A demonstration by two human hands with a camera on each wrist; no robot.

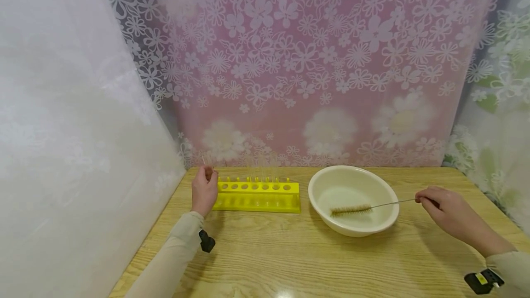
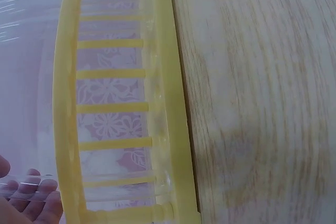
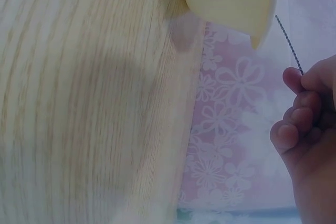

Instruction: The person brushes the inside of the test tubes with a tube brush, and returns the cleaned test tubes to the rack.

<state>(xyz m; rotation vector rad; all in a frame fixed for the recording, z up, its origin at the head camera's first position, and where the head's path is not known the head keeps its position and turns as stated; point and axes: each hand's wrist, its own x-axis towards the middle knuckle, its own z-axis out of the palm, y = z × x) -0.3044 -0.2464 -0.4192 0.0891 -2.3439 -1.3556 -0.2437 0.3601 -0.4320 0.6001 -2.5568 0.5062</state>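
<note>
My left hand (image 1: 204, 191) is at the left end of a yellow test tube rack (image 1: 256, 207). Its thumb and fingers are around a clear test tube (image 2: 121, 180), whose lower part stands in the rack's end slot in the left wrist view. Several more clear test tubes (image 1: 262, 169) stand upright toward the rack's right half. On the right, my right hand (image 1: 449, 210) pinches the twisted wire handle of a test tube brush (image 1: 352, 210). The brush's tan bristles lie over the inside of a white basin (image 1: 355, 231), and its wire crosses the basin's right rim.
Rack and basin stand side by side on a wood-grain table (image 1: 265, 261), the basin to the right. A pink floral curtain (image 1: 290, 82) hangs behind the table's back edge. White sheeting (image 1: 83, 151) borders the left side.
</note>
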